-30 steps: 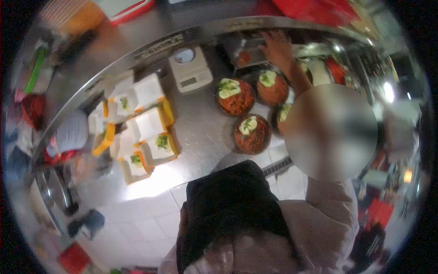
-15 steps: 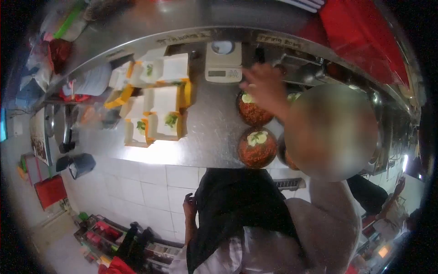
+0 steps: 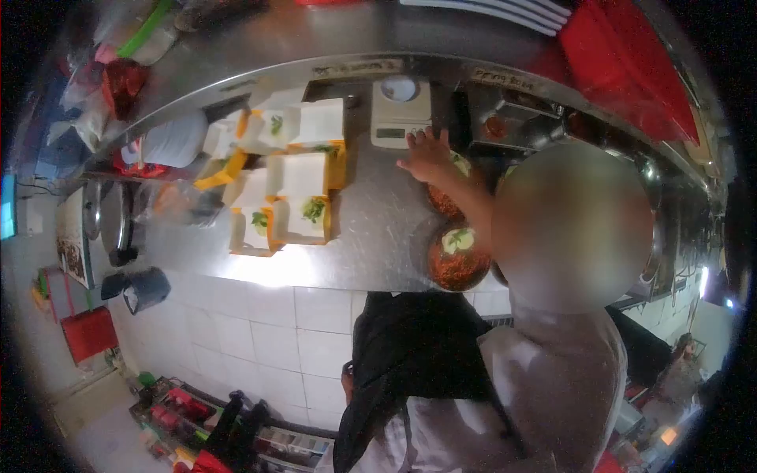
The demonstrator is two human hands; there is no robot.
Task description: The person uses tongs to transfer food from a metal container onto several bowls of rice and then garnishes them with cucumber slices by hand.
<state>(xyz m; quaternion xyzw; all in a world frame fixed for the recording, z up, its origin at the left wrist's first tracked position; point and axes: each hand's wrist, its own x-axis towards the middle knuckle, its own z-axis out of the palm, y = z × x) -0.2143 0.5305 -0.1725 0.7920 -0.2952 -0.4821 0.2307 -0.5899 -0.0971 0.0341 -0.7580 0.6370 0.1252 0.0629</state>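
My right hand [image 3: 430,156] is spread over the counter, with its fingertips at the front edge of a white digital scale [image 3: 386,117]. Nothing shows in its grasp. On the scale rests a small white dish [image 3: 399,88]. Close beside the hand and under the forearm is a round bowl of red food [image 3: 445,202], and nearer the counter edge stands another bowl [image 3: 464,270] topped with something pale and a green leaf. My left hand [image 3: 347,381] hangs low beside my black apron [image 3: 418,331], mostly hidden, so its fingers cannot be made out. A round blur covers part of my right arm.
Open yellow and white boxes [image 3: 298,169], some holding green leaves, stand on the left of the steel counter [image 3: 371,236]. Metal containers [image 3: 528,110] line the back right. A stack of white bowls [image 3: 177,138] is at the back left, and a red object [image 3: 623,71] stands upper right.
My right hand has come down and left toward the scale's front edge, fingers spread. My left hand has slipped further behind the apron. The whole view has shifted, with counter items appearing slightly further right.
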